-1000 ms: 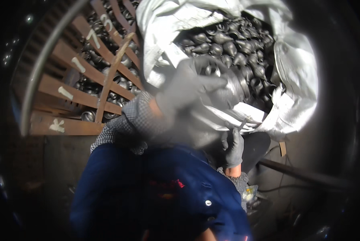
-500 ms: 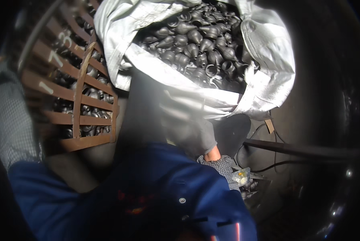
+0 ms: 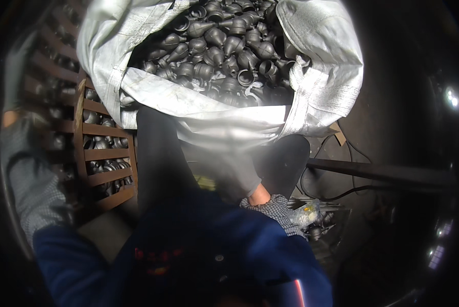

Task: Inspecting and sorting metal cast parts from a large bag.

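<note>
My left hand (image 3: 18,69), in a grey glove, reaches up at the far left beside a brown slatted metal crate (image 3: 109,153). Its fingers are dim and smeared, so I cannot tell whether it holds anything. Dark grey bulb-shaped metal parts (image 3: 91,116) show between the crate's slats. Between my knees, below the near rim of a white woven bulk sack (image 3: 204,120), is my right hand (image 3: 227,166), also grey-gloved. Haze blurs its fingers, and what they hold, if anything, is not visible. Many similar metal parts (image 3: 214,55) fill the sack, some with open round ends facing up.
By my right sleeve lies a clear plastic bag (image 3: 307,214) with yellow and white contents, next to several metal parts (image 3: 316,233). A dark bar (image 3: 377,173) runs across the right side, with black cable (image 3: 360,152) and a cardboard piece (image 3: 339,134) nearby.
The view has shifted, so the sack and crate appear farther left. My left forearm is angled differently, and its gloved hand now shows alongside the crate. My right hand stays between my knees.
</note>
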Tool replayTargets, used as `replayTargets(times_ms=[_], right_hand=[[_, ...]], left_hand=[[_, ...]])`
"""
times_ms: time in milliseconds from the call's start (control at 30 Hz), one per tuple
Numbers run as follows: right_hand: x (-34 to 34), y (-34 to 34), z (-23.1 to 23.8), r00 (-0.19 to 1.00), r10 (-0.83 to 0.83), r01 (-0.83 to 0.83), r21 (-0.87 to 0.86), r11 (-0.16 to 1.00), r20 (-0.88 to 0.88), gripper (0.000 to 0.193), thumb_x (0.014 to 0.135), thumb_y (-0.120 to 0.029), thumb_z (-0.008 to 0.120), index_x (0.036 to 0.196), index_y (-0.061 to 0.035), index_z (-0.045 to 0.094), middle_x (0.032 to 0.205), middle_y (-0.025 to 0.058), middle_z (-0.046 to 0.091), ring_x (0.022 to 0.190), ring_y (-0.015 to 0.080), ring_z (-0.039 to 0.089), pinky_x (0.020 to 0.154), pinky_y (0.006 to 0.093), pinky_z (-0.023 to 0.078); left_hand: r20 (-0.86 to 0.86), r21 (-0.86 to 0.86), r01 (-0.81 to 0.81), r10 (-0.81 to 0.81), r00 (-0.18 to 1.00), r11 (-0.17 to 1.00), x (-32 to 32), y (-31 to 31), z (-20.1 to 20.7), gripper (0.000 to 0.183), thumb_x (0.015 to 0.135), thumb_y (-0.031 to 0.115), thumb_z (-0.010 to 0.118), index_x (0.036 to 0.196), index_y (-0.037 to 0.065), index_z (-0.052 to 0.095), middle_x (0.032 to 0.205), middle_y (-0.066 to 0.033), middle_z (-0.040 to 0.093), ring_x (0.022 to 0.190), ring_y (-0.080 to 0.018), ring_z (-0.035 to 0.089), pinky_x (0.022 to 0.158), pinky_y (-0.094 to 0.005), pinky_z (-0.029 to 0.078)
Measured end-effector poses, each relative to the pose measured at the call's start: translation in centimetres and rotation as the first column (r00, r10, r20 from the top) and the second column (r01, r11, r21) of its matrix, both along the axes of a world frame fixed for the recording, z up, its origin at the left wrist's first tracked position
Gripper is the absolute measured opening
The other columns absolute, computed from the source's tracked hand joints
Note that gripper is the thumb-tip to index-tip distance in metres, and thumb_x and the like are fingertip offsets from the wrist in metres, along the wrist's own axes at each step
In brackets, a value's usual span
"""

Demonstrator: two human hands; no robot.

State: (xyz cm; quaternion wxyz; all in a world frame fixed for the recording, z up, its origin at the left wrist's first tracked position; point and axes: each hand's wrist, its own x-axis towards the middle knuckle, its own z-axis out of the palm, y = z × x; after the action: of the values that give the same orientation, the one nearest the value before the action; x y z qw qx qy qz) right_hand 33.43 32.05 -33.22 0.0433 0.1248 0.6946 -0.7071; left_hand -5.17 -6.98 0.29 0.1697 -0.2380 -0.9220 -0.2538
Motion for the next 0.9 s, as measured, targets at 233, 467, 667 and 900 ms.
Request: replayTargets(times_ms=[233,467,667,900], right_hand=[[-0.2,0.3,1.1,0.997,-0.07,0.067,-0.095,0.993,-0.032,0.027,0.095,-0.02,0.051,0.101,0.0023,0.065,0.063,-0.0003,0.055,0.048,0.003,0.04,0.044,0.0184,0.031],[-1.2,2.0,3.5,0.963,-0.08,0.19,-0.44,0.877,0.257,0.022,0.094,-0.013,0.052,0.103,0.002,0.065,0.063,-0.0028,0.053,0.049,0.0011,0.039,0.045,0.017,0.031],[-1.9,2.4,3.5,0.942,-0.006,0.209,-0.574,0.792,0.334,0.021,0.092,-0.008,0.052,0.106,0.0032,0.063,0.081,0.0049,0.064,0.07,0.0077,0.058,0.061,0.0214,0.046],[-2.2,3.8,3.4,0.936,-0.028,0.154,-0.336,0.929,0.35,0.023,0.091,-0.009,0.052,0.107,0.0025,0.063,0.091,0.0093,0.067,0.086,0.0146,0.062,0.075,0.0273,0.049]], left_hand=[[0.592,0.37,0.325,-0.491,0.64,0.87,7.8,29.3,-19.2,0.029,0.085,0.014,0.06,0.11,-0.001,0.063,0.102,-0.0079,0.066,0.092,-0.0147,0.06,0.086,-0.0265,0.045],[0.661,0.319,0.482,-0.555,0.504,0.816,9.7,42.1,-33.1,0.037,0.075,0.014,0.061,0.109,0.001,0.064,0.098,-0.0138,0.067,0.088,-0.0194,0.064,0.08,-0.0303,0.049],[0.559,0.007,0.716,-0.597,0.575,0.698,12.4,46.5,-42.5,0.04,0.073,0.022,0.063,0.11,0.007,0.064,0.1,-0.0122,0.067,0.095,-0.0305,0.063,0.086,-0.0392,0.048],[0.844,0.042,0.954,-0.521,0.125,0.297,17.6,44.1,-44.0,0.037,0.079,0.019,0.062,0.113,0.007,0.06,0.104,-0.0111,0.065,0.092,-0.0272,0.063,0.082,-0.0382,0.049]])
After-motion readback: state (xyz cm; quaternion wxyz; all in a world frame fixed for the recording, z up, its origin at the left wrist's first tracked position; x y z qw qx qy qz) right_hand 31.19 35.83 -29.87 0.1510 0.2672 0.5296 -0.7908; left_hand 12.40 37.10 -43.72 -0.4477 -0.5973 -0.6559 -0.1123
